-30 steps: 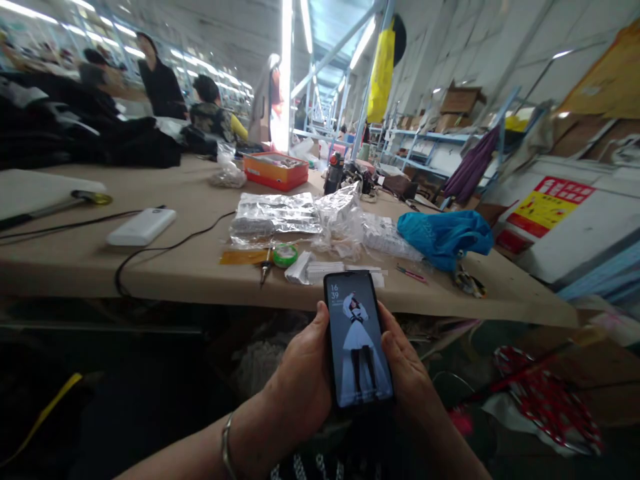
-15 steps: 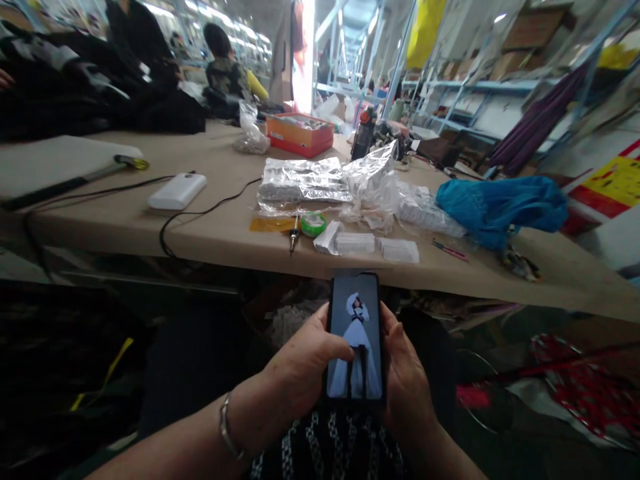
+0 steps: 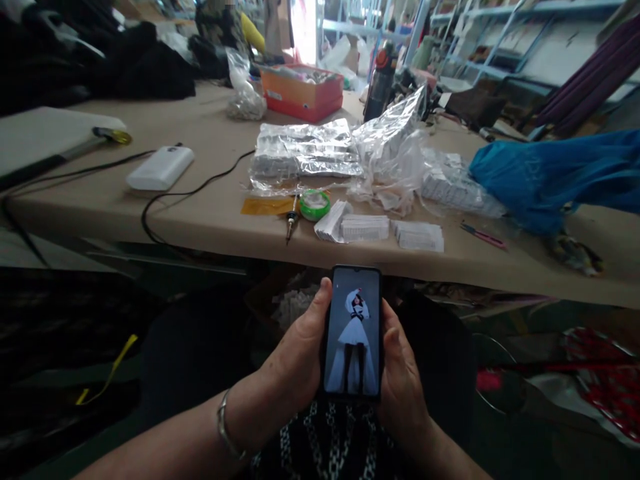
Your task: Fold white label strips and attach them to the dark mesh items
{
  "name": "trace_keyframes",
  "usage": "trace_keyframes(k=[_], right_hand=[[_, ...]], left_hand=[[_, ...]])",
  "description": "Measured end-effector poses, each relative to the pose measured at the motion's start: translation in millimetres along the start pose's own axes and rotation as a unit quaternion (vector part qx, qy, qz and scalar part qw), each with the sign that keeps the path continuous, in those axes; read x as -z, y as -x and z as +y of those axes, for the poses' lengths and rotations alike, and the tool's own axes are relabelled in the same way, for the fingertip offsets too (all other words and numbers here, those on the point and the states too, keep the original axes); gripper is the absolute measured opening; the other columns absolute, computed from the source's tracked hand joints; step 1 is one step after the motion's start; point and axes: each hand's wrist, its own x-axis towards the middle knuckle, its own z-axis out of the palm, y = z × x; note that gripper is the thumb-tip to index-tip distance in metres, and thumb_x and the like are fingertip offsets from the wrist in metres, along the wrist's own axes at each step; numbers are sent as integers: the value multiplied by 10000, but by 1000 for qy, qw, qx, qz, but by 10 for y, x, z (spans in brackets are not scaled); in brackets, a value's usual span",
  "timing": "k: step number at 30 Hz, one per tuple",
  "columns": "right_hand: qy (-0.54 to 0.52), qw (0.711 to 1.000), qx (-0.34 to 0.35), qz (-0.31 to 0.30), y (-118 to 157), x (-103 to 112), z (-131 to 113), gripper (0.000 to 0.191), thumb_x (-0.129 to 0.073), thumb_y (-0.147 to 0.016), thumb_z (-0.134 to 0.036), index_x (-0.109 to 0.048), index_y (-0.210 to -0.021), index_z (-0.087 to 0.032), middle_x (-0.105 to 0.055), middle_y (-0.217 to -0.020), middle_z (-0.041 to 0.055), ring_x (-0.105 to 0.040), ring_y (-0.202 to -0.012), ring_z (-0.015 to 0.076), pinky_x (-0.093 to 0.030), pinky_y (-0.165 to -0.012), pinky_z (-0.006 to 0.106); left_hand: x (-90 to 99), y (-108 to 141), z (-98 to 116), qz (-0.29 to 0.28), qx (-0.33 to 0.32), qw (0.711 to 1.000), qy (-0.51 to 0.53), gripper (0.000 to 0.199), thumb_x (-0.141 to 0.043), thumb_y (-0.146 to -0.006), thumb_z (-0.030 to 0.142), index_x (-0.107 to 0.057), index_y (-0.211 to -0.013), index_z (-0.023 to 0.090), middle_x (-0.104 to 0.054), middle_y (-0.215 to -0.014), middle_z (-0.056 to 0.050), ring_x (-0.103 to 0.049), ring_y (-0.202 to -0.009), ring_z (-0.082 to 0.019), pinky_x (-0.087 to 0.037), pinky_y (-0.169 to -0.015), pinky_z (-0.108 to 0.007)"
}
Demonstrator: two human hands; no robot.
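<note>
A black phone [image 3: 354, 333] is held upright over the lap, its screen lit with a picture of a figure in a pale dress. My left hand [image 3: 300, 350] wraps its left edge, the thumb lying along the side. Against the right edge, my right hand [image 3: 404, 373] grips the phone, fingers partly hidden behind it. Beyond the phone, near the table's front edge, lie stacks of white labels [image 3: 365, 227], a green tape roll [image 3: 315, 205] and a thin pointed tool [image 3: 291, 220]. Pink-handled tweezers [image 3: 484, 235] rest farther right.
On the table [image 3: 210, 227] are a white power bank [image 3: 161, 168] with a black cable, silver foil packs [image 3: 307, 150], an orange box [image 3: 302, 93], a dark bottle [image 3: 380, 83] and a blue plastic bag [image 3: 555, 177]. Black cloth [image 3: 145, 63] is piled at back left.
My left thumb has lifted off the screen to the phone's left side. The view has tilted down, so the table items appear higher and larger. Both hands still hold the phone.
</note>
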Motion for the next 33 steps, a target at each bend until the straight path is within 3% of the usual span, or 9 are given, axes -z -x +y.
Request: trace_keyframes(k=[5, 10, 18, 20, 22, 24, 26, 28, 33], right_hand=[[9, 1000, -20, -3, -81, -25, -12, 521, -443, -910, -548, -420, -1338, -253, -527, -1317, 72, -521, -1176, 250, -438, -986, 415], [-22, 999, -45, 17, -113, -64, -53, 506, -427, -923, -528, -388, -1350, -260, -554, -1288, 72, -561, -1126, 249, -493, -913, 400], [137, 988, 62, -34, -162, 92, -52, 512, -257, -962, -535, -323, -1405, -287, -415, -1412, 56, -400, -1286, 263, -353, -1046, 480], [268, 942, 192, -68, -165, 233, -144, 518, -305, -945, -549, -333, -1408, -319, -307, -1477, 24, -290, -1344, 294, -289, -1072, 523], [419, 835, 322, -152, -160, 357, -279, 545, -466, -873, -584, -404, -1368, -364, -251, -1503, -26, -200, -1371, 335, -211, -1100, 551], [526, 716, 380, -256, -156, 426, -417, 626, -611, -757, -623, -463, -1322, -398, -306, -1481, -45, -181, -1371, 363, -133, -1122, 559], [573, 648, 388, -317, -163, 435, -520, 740, -668, -669, -666, -450, -1329, -409, -379, -1444, -34, -204, -1366, 364, -84, -1134, 552], [587, 629, 381, -338, -182, 405, -576, 804, -691, -634, -675, -432, -1343, -399, -398, -1432, -20, -224, -1363, 360, -56, -1141, 541], [561, 659, 350, -358, -223, 331, -585, 816, -751, -610, -611, -422, -1335, -431, -390, -1433, -41, -265, -1351, 356, -68, -1141, 544]], left_hand=[[39, -8, 90, -2, 9, 1000, 11, 541, -451, -867, 555, -620, -1108, 101, -674, -1007, -145, -622, -929, -252, -464, -883, -388], [172, -52, 90, -135, 46, 989, 38, 549, -394, -875, 585, -561, -1203, 177, -657, -1064, -124, -604, -1006, -268, -433, -911, -416], [301, -142, 46, -183, 84, 974, 106, 584, -304, -896, 591, -514, -1244, 171, -666, -1026, -139, -640, -924, -266, -440, -871, -433], [337, -132, 55, -197, 89, 970, 115, 590, -304, -894, 596, -504, -1257, 176, -665, -1032, -140, -644, -907, -263, -439, -866, -429], [376, -120, 63, -205, 94, 967, 116, 597, -307, -892, 597, -501, -1263, 170, -662, -1040, -144, -645, -897, -259, -442, -856, -414], [411, -113, 64, -219, 99, 964, 115, 620, -306, -888, 605, -501, -1264, 152, -658, -1050, -155, -644, -896, -262, -444, -845, -403], [435, -111, 60, -237, 101, 959, 115, 649, -285, -887, 615, -495, -1273, 137, -650, -1069, -169, -642, -903, -269, -445, -839, -402], [446, -108, 53, -245, 100, 957, 116, 660, -260, -892, 614, -486, -1285, 135, -642, -1094, -172, -640, -919, -268, -444, -846, -400], [444, -86, 43, -248, 92, 957, 118, 647, -239, -906, 593, -480, -1298, 138, -628, -1134, -167, -625, -975, -261, -434, -875, -383]])
